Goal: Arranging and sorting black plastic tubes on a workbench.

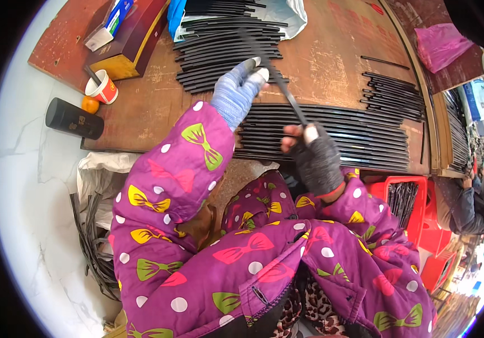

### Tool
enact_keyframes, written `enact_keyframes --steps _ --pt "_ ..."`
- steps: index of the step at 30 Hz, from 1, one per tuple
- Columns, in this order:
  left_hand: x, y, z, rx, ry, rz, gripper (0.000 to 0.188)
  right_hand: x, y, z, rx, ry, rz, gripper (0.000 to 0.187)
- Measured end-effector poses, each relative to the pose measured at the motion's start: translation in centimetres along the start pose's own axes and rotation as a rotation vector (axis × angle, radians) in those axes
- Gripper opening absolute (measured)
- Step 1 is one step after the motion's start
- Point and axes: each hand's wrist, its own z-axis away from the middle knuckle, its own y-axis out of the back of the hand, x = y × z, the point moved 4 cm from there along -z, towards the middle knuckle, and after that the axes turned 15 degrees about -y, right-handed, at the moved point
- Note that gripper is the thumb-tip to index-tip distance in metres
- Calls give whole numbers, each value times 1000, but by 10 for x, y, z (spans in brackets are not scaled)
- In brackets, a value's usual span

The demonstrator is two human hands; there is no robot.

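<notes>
A thin black rod [287, 94] slants up and away to the left, its far end smeared by motion. My right hand [316, 160], in a dark fingerless glove, is closed on its near end. Farther along, my left hand [235, 93], in a light blue glove with white-covered fingertips, pinches at the same rod. Below the rod lies a row of long black rods [332, 135] side by side along the table's near edge. Beyond my left hand is a pile of shorter black rods [214, 53].
Another black rod bundle [394, 94] lies right on the brown table [332, 62]. Left are a paper cup [102, 87], an orange fruit [90, 104], a black cylinder [74, 118] and a dark red box [135, 39]. A red crate [422, 186] and another person [473, 211] are at the right.
</notes>
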Motion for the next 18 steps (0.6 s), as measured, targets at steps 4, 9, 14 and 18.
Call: enact_keyframes --steps 4,9,14,18 --pt "7 -7 2 71 197 352 23 19 -15 9 124 -133 141 13" --pt "24 4 -7 -91 111 167 20 17 -27 16 -100 -102 584 16" --pt "18 20 11 -226 221 -271 28 15 -21 20 -120 -41 617 10" --pt "14 17 12 -293 219 -288 29 2 -20 27 -131 24 654 9"
